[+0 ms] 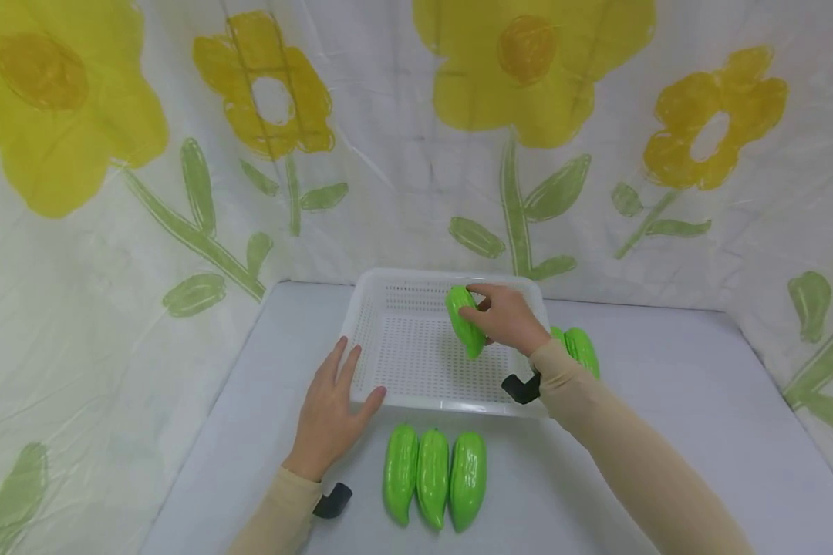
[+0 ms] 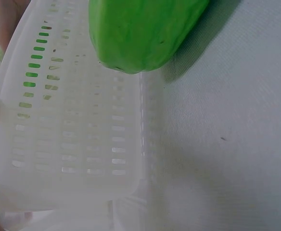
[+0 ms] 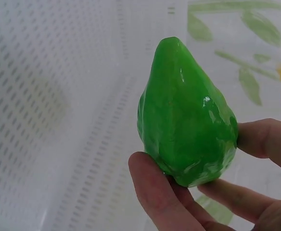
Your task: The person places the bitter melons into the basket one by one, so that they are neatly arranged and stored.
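Two sleeves (image 1: 625,447) enter from the near edge, a black fitting (image 1: 332,501) showing at each wrist. Three gourds (image 1: 433,478), green and glossy, lie side by side on the table (image 1: 666,370), in front of the basket (image 1: 444,405). Left hand (image 1: 329,416): fingers extended and thumb spread, placed at the basket's near left corner, holding no gourd. Right hand (image 1: 505,317): closed on one further gourd, the held gourd (image 1: 467,331), pinched between thumb and fingers. It is gripped along its side, tilted, its lower end free of the fingers and above the basket floor. Two more gourds (image 1: 583,354) lie on the table just beyond the basket's right side, partly hidden by the right arm. Behind stands a curtain (image 1: 389,223) printed with yellow flowers.

Right wrist view alone shows the held gourd's tapered end and its creased opposite end. Left wrist view alone shows green through the basket's wall slots; which gourd causes it cannot be determined.
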Demonstrator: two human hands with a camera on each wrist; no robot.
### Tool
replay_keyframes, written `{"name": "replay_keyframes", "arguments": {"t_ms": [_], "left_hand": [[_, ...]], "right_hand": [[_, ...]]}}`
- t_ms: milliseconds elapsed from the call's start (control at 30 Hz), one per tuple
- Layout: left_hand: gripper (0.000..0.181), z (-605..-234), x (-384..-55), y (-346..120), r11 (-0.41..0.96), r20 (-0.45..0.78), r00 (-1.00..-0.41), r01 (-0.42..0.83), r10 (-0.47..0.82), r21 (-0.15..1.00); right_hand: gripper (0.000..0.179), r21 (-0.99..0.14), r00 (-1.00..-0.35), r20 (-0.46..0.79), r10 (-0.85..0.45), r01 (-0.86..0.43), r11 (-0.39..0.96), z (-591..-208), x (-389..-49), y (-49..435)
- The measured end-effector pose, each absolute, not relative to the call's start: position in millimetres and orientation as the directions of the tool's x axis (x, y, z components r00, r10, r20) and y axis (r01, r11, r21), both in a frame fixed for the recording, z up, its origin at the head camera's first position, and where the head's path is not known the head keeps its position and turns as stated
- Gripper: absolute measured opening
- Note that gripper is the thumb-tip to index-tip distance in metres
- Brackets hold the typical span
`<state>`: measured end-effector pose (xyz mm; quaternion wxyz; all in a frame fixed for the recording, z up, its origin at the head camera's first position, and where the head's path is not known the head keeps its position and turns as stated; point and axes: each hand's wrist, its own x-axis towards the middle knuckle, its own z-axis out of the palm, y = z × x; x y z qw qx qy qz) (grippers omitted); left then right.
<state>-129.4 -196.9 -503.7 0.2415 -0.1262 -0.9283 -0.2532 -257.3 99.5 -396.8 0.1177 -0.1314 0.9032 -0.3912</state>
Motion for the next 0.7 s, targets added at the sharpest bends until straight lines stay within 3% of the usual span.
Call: {"name": "replay_keyframes", "arguments": {"t_ms": [700], "left_hand": [[0.075,-503.3,-128.0,-194.4,0.848,0.464,-0.882,0.310,0.087,0.430]], "right_hand": [[0.059,-0.743,-0.930,-0.143,-0.338,-0.125,0.658,-413.1,-260.9,51.1]]}}
